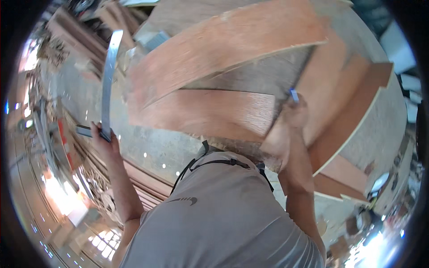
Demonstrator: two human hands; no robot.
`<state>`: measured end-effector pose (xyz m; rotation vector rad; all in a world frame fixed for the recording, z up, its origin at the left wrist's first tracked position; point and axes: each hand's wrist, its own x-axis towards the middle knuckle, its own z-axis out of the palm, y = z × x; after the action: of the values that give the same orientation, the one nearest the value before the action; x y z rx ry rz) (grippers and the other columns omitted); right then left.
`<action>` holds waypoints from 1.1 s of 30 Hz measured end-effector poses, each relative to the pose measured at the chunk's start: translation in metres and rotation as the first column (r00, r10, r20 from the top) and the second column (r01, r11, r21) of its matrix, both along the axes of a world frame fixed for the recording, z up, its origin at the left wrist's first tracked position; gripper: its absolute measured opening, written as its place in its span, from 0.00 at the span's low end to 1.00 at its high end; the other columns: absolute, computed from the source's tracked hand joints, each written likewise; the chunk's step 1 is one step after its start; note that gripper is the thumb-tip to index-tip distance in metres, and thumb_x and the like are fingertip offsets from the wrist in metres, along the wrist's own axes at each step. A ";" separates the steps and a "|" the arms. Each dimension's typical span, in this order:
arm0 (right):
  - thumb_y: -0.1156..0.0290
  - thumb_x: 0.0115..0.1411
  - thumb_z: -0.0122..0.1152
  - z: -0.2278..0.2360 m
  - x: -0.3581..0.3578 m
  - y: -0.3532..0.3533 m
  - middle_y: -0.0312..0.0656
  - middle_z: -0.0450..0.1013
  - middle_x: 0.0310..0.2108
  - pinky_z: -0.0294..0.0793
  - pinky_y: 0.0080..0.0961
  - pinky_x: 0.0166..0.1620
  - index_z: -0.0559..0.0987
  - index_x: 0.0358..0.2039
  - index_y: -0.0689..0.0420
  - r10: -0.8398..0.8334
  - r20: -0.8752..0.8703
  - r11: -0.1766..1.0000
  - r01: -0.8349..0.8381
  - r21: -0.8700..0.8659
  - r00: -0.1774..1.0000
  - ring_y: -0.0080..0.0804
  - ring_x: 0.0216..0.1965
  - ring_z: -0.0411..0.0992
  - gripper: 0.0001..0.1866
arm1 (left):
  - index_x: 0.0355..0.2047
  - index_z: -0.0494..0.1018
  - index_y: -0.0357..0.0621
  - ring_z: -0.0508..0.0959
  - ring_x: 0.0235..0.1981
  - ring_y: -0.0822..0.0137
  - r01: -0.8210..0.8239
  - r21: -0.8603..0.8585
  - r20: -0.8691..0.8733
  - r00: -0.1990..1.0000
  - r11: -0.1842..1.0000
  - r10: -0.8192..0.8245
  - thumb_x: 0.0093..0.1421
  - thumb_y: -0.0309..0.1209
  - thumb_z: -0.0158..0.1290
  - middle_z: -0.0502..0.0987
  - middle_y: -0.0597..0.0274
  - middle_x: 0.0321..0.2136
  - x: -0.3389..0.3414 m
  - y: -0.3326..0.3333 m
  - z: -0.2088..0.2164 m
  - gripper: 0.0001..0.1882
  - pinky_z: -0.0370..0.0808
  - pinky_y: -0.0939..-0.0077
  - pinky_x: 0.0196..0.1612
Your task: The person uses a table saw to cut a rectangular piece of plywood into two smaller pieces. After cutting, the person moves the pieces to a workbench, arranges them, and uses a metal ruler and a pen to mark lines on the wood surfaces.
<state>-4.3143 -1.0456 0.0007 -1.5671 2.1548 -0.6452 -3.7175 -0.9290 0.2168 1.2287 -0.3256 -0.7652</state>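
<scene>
My left hand (107, 144) is closed round the dark stock of a carpenter's square (108, 76), whose long steel blade points away from me. My right hand (296, 114), smeared by motion, is closed on a slim blue-ended tool (293, 95) above the boards at the right; its kind is too blurred to tell. Between my hands a small reddish plywood piece (223, 109) lies in front of my waist. Beyond it stretches a large plywood sheet (237, 38). Long plywood strips (328, 76) slant under and beside my right hand.
Stacked timber lengths (78, 38) stand at the far left. A blue object (156, 41) lies by the large sheet's left end. More wood strips (145, 183) run low beside my left arm. Plywood offcuts (344, 174) lie at the right.
</scene>
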 end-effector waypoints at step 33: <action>0.61 0.68 0.54 0.171 0.062 0.160 0.30 0.71 0.20 0.62 0.24 0.24 0.80 0.34 0.59 -0.398 0.470 0.913 0.290 0.286 0.788 0.18 0.21 0.66 0.15 | 0.41 0.75 0.33 0.79 0.39 0.64 0.338 0.364 -0.260 0.932 0.868 -0.253 0.63 0.30 0.49 0.79 0.58 0.37 0.220 0.089 -0.240 0.12 0.76 0.70 0.46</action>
<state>-4.2520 -0.8852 0.1712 -0.7660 2.0071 -0.8248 -3.4978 -0.8395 -0.0230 1.4909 -0.1922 -1.2661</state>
